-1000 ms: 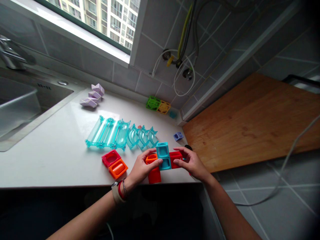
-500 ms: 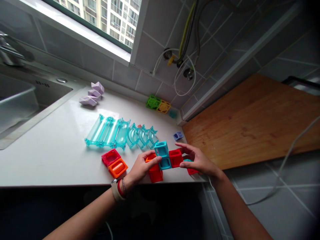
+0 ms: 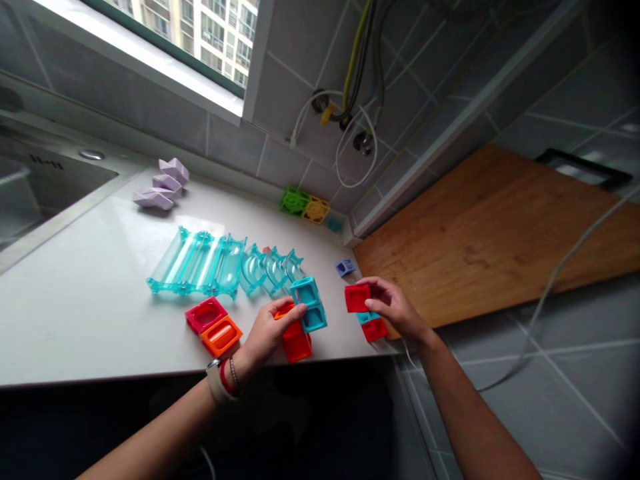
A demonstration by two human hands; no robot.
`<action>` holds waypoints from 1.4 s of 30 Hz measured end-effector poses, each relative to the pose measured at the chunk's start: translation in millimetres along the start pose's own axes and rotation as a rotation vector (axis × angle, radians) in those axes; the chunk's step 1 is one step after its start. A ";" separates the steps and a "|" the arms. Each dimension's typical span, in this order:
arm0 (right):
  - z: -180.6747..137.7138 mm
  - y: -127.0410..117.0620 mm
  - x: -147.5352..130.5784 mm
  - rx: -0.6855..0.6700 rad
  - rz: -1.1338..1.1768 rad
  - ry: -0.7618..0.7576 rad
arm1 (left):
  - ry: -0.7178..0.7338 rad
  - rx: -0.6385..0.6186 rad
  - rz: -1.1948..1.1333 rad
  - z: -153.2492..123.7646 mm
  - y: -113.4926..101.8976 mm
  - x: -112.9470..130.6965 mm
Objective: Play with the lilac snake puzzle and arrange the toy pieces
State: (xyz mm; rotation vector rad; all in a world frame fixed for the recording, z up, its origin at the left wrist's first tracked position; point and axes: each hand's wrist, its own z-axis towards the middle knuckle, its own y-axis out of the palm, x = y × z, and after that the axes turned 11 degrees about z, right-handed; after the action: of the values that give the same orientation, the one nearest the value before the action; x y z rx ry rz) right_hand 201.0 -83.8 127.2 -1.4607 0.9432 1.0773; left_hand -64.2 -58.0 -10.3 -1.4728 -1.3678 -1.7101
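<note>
My left hand point(image 3: 264, 333) grips a cluster of joined toy cubes at the counter's front edge: two teal cubes point(image 3: 309, 304) stacked above orange and red cubes point(image 3: 296, 343). My right hand point(image 3: 395, 308) pinches a single red cube point(image 3: 357, 297), held apart to the right of the cluster. Under that hand lie another teal piece and a red cube point(image 3: 374, 328) on the counter.
A red tray piece point(image 3: 205, 313) and an orange one point(image 3: 221, 335) lie left of the cluster. Clear teal track sections point(image 3: 200, 264) and curves point(image 3: 267, 268) sit behind. Lilac pieces point(image 3: 159, 187), green and yellow cubes point(image 3: 303, 205), a small blue cube point(image 3: 345, 268), a wooden board point(image 3: 500, 233), a sink at left.
My right hand has pulled the red cube off the cluster's right side and moved it away to the right. The view has shifted slightly; the left hand still holds the cluster.
</note>
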 end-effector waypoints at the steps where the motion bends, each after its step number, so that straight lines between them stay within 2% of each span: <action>1: -2.7 -5.7 0.0 0.062 0.052 -0.018 | -0.005 0.021 -0.006 0.7 -0.5 -1.0; 6: -25.1 -20.2 7.2 0.218 0.340 0.044 | 0.019 0.055 0.039 2.6 -0.2 -4.2; 10: -37.6 -3.3 38.4 0.350 0.354 0.093 | 0.043 0.037 0.050 2.3 1.4 -4.5; 12: -39.7 12.6 63.6 0.424 0.249 0.075 | 0.036 0.024 0.027 1.6 1.8 -4.9; 15: -41.2 38.3 100.9 0.432 0.052 0.047 | 0.032 0.022 0.019 0.1 1.4 -6.2; 19: -47.8 57.7 122.1 0.453 -0.214 -0.032 | 0.039 0.014 0.029 -0.8 -0.1 -8.1; 22: -59.0 50.6 115.7 0.464 -0.425 -0.144 | 0.053 0.013 0.038 0.0 -0.8 -9.4; 24: -68.4 36.4 110.4 0.549 -0.577 -0.205 | 0.060 0.019 0.044 0.5 -1.0 -10.0; 26: -77.4 19.0 110.1 0.678 -0.696 -0.213 | 0.060 0.020 0.047 0.6 -0.8 -10.0; 28: -84.4 3.8 115.7 0.737 -0.733 -0.164 | 0.056 0.020 0.048 0.3 -0.6 -9.4; 30: -88.2 -6.1 124.0 0.693 -0.723 -0.116 | 0.058 0.018 0.049 -0.1 -0.3 -8.9; 34: -85.5 -13.5 132.0 0.517 -0.776 -0.086 | 0.068 0.016 0.058 -0.3 -0.6 -9.6; 38: -75.7 -22.6 121.9 0.378 -0.873 0.002 | 0.070 0.019 0.075 -0.3 -0.9 -9.9; 42: -70.9 -33.4 109.8 0.293 -0.901 0.031 | 0.078 0.034 0.100 -0.9 0.2 -6.7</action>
State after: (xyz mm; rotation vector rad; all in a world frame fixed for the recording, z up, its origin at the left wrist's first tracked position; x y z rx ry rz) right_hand 273.9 -150.3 35.1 -1.4187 0.3445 0.2394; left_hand -62.5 -60.4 -16.3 -1.4164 -1.2554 -1.6565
